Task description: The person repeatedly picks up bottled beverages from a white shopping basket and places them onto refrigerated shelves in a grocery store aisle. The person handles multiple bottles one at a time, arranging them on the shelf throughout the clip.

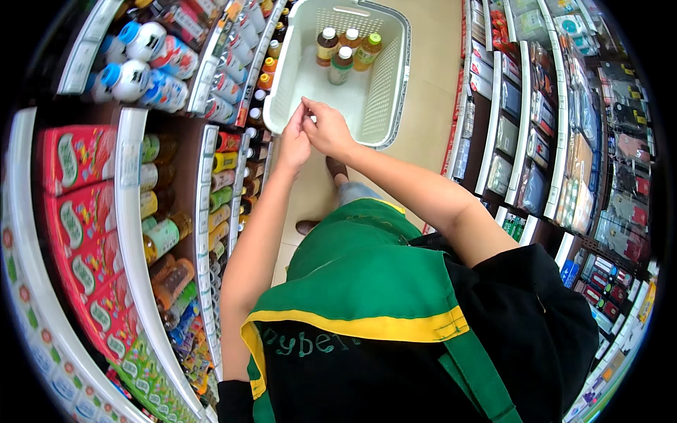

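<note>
My left hand [294,138] and my right hand [329,127] meet fingertip to fingertip over the near end of a white plastic basket [389,116] with perforated sides. No object shows between the fingers; whether something small is pinched there cannot be told. Inside the basket, towards its far half, several drink bottles stand upright: a dark one with a white cap [327,48], an amber one with a light cap [350,40], a green-capped one [367,53], and a green-labelled one with a white cap [341,67] nearest to my hands.
Shelves of bottled drinks [219,180] and red cartons [79,158] rise close on the left. On the right stand shelves with packaged goods [508,132]. The tiled floor [428,95] runs between them. A green apron [359,264] covers my front; my brown shoes [336,168] are below.
</note>
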`<control>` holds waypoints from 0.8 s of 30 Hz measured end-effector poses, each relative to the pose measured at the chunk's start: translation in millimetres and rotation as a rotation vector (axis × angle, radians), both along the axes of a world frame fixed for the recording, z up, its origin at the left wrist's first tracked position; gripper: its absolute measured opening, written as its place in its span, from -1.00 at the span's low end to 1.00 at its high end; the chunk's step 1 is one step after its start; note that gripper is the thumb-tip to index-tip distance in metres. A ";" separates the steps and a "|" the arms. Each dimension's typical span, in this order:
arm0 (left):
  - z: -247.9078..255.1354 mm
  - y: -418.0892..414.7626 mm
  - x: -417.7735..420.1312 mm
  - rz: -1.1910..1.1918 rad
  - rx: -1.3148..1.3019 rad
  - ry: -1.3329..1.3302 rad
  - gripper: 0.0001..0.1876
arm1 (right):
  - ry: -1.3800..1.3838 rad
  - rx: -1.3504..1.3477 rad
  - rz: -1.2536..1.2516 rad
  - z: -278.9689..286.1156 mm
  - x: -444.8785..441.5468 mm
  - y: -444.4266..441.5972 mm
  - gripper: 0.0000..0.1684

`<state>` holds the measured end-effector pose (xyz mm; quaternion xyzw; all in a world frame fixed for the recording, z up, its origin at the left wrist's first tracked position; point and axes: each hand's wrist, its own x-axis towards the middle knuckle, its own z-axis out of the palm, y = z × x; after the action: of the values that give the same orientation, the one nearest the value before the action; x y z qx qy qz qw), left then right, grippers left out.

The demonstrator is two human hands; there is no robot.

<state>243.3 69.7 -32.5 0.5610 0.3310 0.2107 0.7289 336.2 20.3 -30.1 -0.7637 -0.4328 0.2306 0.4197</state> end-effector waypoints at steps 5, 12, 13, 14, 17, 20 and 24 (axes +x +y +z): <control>-34.1 11.7 60.6 -0.103 -0.049 0.041 -0.44 | -0.065 -0.105 -0.031 -32.1 58.9 2.9 -0.50; -88.0 41.1 130.8 -0.125 -0.113 0.082 -0.40 | -0.189 -0.130 -0.045 -66.4 127.5 28.4 -0.38; -90.3 45.1 139.4 -0.135 -0.058 0.123 -0.40 | -0.171 -0.186 -0.033 -61.9 136.8 34.3 -0.35; -92.6 48.7 146.9 -0.145 -0.004 0.165 -0.39 | -0.153 -0.242 -0.020 -59.4 145.2 40.0 -0.32; -124.3 59.6 161.4 -0.155 -0.027 0.190 -0.32 | -0.226 -0.314 0.004 -62.7 160.2 57.0 -0.25; -122.1 61.6 170.1 -0.248 -0.185 0.178 -0.26 | -0.195 -0.292 0.028 -92.1 178.3 64.1 -0.35; -119.0 51.3 162.8 -0.246 -0.192 0.309 -0.18 | -0.146 -0.386 0.065 -91.0 188.8 66.5 -0.59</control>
<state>406.1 121.0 -151.5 0.5509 0.3865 -0.0008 0.7397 525.0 86.8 -121.2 -0.8304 -0.4342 0.2668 0.2253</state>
